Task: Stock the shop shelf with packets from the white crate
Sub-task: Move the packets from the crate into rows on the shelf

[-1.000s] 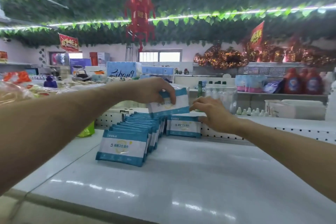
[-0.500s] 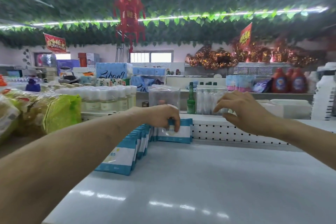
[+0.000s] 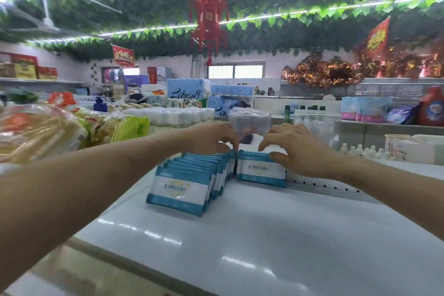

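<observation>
A row of several blue-and-white packets (image 3: 182, 182) stands upright on the white shelf (image 3: 276, 235), running from the front packet back toward the shelf's rear wall. Beside the row's far end stands a second small stack of the same packets (image 3: 260, 172). My left hand (image 3: 211, 137) rests on the top edges of the rearmost packets of the row, fingers curled. My right hand (image 3: 295, 149) touches the top and right side of the second stack, thumb against its front. The white crate is out of sight.
Yellow-green bagged goods (image 3: 48, 130) lie on the left. White-capped bottles (image 3: 173, 115) and clear plastic containers (image 3: 249, 122) stand behind the perforated rear wall (image 3: 324, 184). Small white bottles (image 3: 365, 150) and a white box (image 3: 413, 149) are at the right.
The packet my left hand carried has come down into the packets at the back of the shelf. My right hand swung away to the right, then returned onto the second stack.
</observation>
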